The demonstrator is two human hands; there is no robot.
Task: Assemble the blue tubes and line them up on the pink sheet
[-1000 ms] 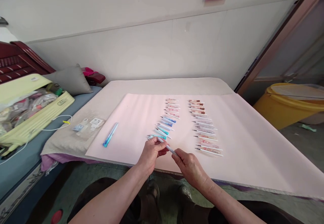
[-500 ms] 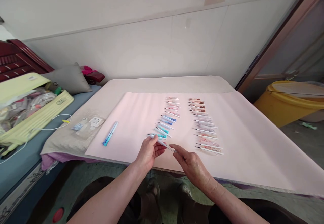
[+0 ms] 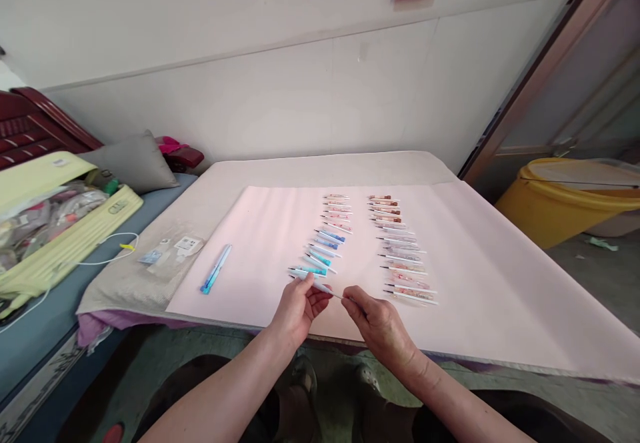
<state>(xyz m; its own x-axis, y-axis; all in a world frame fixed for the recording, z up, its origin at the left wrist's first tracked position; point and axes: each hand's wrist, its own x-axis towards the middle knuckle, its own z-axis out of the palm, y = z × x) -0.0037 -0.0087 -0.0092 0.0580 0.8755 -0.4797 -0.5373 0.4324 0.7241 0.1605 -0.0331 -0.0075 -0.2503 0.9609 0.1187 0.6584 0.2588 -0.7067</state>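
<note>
My left hand (image 3: pixel 299 308) is closed around a slim white pen barrel (image 3: pixel 321 287) that slants down to the right. Out of the barrel's right end runs a thin rod, like a pen refill (image 3: pixel 338 295), and the fingertips of my right hand (image 3: pixel 380 323) pinch its far end. Just beyond my left hand lie turquoise and blue pen parts (image 3: pixel 327 242) with thin dark-tipped refills, in a column with pink ones further back. Another column of brown, clear and floral pen parts (image 3: pixel 407 276) lies to the right. A whole blue-and-white pen (image 3: pixel 216 269) rests apart at the left.
Pink paper (image 3: pixel 475 276) covers much of the table. Clear plastic bags (image 3: pixel 175 249) lie on the pale cloth at left. Further left stand an open yellow case (image 3: pixel 70 229) and a grey cushion (image 3: pixel 137 163). A yellow bin (image 3: pixel 565 196) stands at right, and a wall behind.
My right hand has drawn slightly away from the barrel, and more of the thin rod shows between my hands. The whole view has shifted a little.
</note>
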